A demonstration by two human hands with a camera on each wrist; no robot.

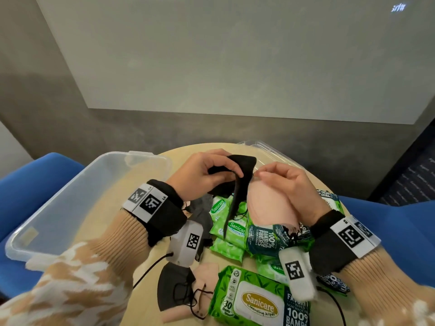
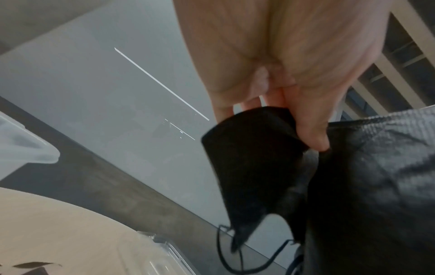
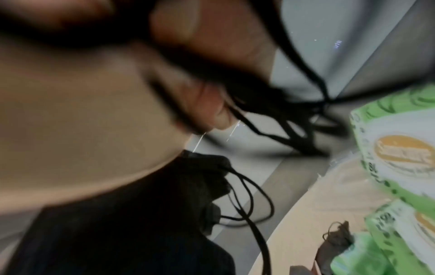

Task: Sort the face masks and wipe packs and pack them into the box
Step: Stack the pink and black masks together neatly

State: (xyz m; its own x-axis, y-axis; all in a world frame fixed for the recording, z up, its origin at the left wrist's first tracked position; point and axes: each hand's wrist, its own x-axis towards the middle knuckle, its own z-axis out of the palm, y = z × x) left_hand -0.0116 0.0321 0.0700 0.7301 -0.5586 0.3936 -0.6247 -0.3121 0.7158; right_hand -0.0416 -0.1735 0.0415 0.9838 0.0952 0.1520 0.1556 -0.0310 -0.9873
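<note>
Black face masks (image 1: pixel 237 175) are held above the round surface (image 1: pixel 207 257), pinched in the left hand (image 1: pixel 204 175); the right hand (image 1: pixel 287 184) pinches a pink mask (image 1: pixel 266 208). Wipe packs (image 1: pixel 249 300) lie at 6 o'clock, the clear box (image 1: pixel 70 203) at 9 o'clock.

box (image 1: pixel 70 203) at the worktop's (image 1: pixel 150 234) left edge | lid (image 1: pixel 266 149) at the far edge | wipe packs (image 1: pixel 237 231) piled mid-worktop, below both hands | big wipe pack (image 1: pixel 254 302) nearest | two masks (image 1: pixel 183 292) just left of it
</note>
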